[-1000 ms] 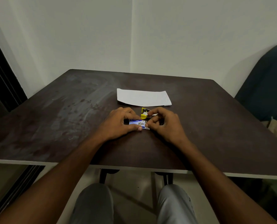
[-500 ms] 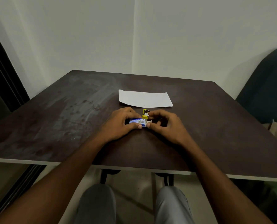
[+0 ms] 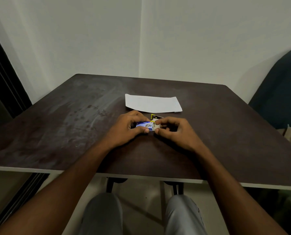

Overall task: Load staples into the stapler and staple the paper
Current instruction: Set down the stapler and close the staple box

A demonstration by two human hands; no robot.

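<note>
A small blue and white staple box (image 3: 143,125) lies on the dark table (image 3: 73,124). My left hand (image 3: 127,128) grips its left part between thumb and fingers. My right hand (image 3: 174,131) pinches the box's pale inner tray (image 3: 156,126), which sticks out a little at the box's right end. Just behind the hands sits a yellow and black stapler (image 3: 154,117), mostly hidden by my fingers. A white sheet of paper (image 3: 152,103) lies flat beyond the stapler. No staples are visible.
The table's white front edge (image 3: 141,178) runs above my knees. A dark upholstered chair (image 3: 280,92) stands at the right. White walls meet in a corner behind the table. A dark door frame (image 3: 4,78) is at the left.
Both hands stay on the staple box. My right fingers have drawn the pale inner tray slightly out to the right. The view has shifted a little.
</note>
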